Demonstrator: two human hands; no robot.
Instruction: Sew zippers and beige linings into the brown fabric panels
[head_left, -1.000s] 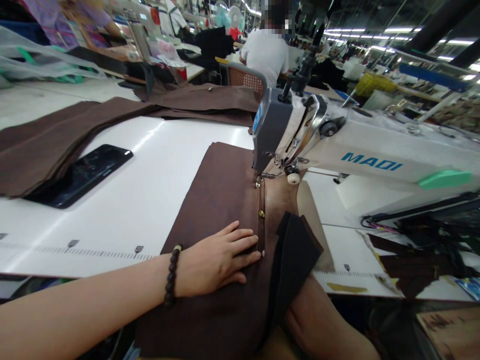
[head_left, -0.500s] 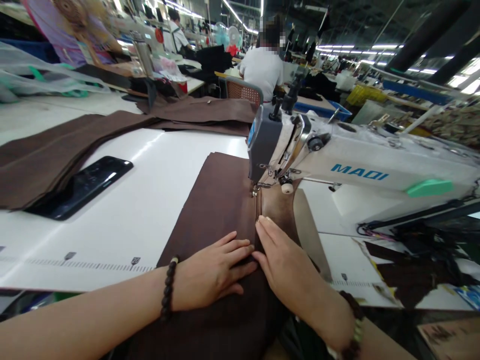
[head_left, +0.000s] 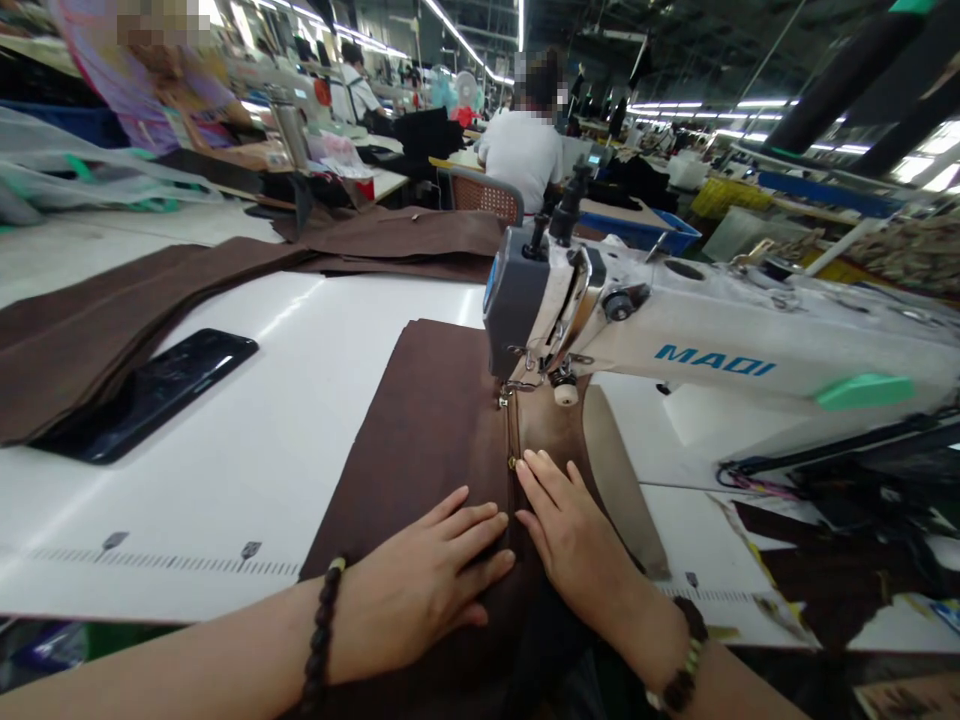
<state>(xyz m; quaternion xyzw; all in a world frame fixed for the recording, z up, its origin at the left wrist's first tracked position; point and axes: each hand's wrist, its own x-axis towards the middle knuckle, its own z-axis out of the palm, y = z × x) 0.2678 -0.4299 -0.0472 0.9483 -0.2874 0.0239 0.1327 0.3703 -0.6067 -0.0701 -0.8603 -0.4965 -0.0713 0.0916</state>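
Observation:
My left hand (head_left: 431,575) lies flat, fingers spread, on a dark brown fabric panel (head_left: 420,420) left of its seam. Just right of the seam, my right hand (head_left: 577,535) rests with its fingers stretched out. Its fingertips are beside a small brass-coloured piece (head_left: 513,463) on the seam, too small to identify. The seam runs up to the presser foot (head_left: 504,400) of a white sewing machine (head_left: 697,345). Under the right side of the work lies a lighter, olive-brown piece (head_left: 622,470). The panel's lower end hangs toward me, partly hidden by my hands.
A stack of brown fabric strips (head_left: 135,300) curves across the table's left and back, partly over a black phone (head_left: 150,395). Dark scraps (head_left: 825,580) lie at the right. A ruler scale (head_left: 180,560) runs along the front edge. Beyond, a person (head_left: 521,150) sits at another workstation.
The view has shifted, so the machine and fabric sit lower in the picture. My right fingers have spread slightly, and the brass-coloured piece now shows more plainly. Both hands stay on the fabric.

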